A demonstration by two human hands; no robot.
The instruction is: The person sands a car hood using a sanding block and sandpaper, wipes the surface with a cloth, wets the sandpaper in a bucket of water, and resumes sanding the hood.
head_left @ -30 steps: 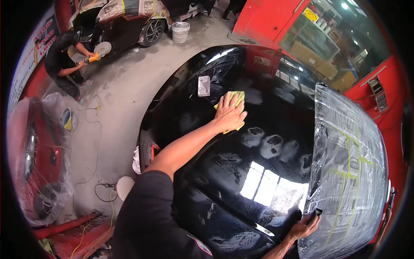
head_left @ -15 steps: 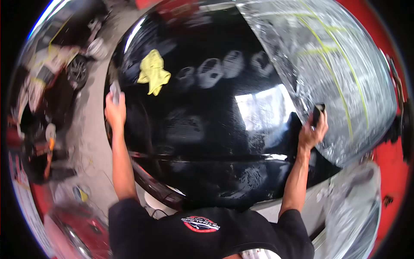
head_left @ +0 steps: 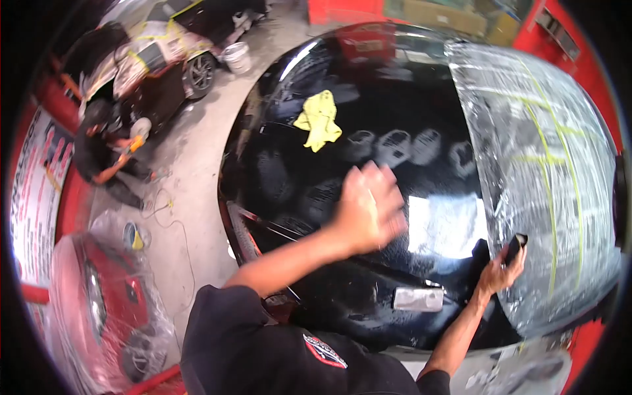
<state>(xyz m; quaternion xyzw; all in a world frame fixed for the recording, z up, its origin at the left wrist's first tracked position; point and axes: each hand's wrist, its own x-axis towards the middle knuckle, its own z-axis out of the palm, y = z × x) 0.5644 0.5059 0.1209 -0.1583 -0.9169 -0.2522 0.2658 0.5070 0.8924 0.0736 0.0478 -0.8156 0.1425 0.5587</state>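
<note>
My left hand [head_left: 370, 209], blurred by motion, is over the middle of a glossy black car panel [head_left: 368, 276], fingers apart and nothing seen in it. My right hand [head_left: 501, 271] grips a small black object [head_left: 517, 247] at the edge of the masking plastic. A pale rectangular block [head_left: 419, 299] lies on the panel near my body, between my two forearms. Farther off, a crumpled yellow cloth [head_left: 318, 122] rests on the panel. Several dull, hazy patches [head_left: 394, 147] show beyond my left hand.
Clear plastic with yellow tape [head_left: 550, 158] covers the right side. At the left, a person [head_left: 99, 148] crouches with an orange tool [head_left: 137, 143] beside a partly masked car [head_left: 158, 59]. A bucket [head_left: 237, 59], a cable [head_left: 187, 243] and a plastic-wrapped red part [head_left: 115, 296] are on that side.
The block, in my left hand half a second ago, now lies on the panel close to me. That hand has let go and come toward the middle. The cloth was released earlier.
</note>
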